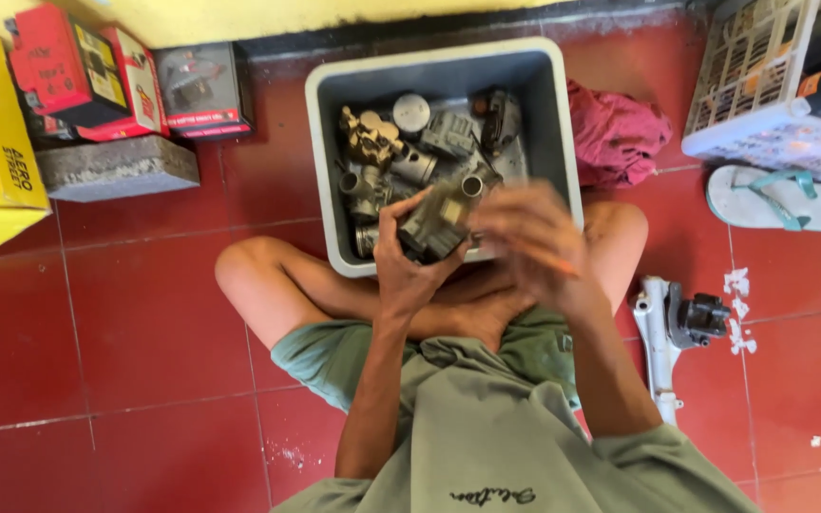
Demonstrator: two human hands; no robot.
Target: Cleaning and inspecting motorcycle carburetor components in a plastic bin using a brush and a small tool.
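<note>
Grey tub [325, 142] of metal parts [401, 152], red rag [615, 133], sandal [776, 198]

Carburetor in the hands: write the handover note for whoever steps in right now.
Left hand: grip closed around the carburetor, held over the near edge of the grey tub.
Right hand: blurred beside the carburetor; cannot tell its grip.
Tub holds more metal carburetor parts.
Another metal part lies on the red floor to the right.
Done and left: cannot tell.
</note>
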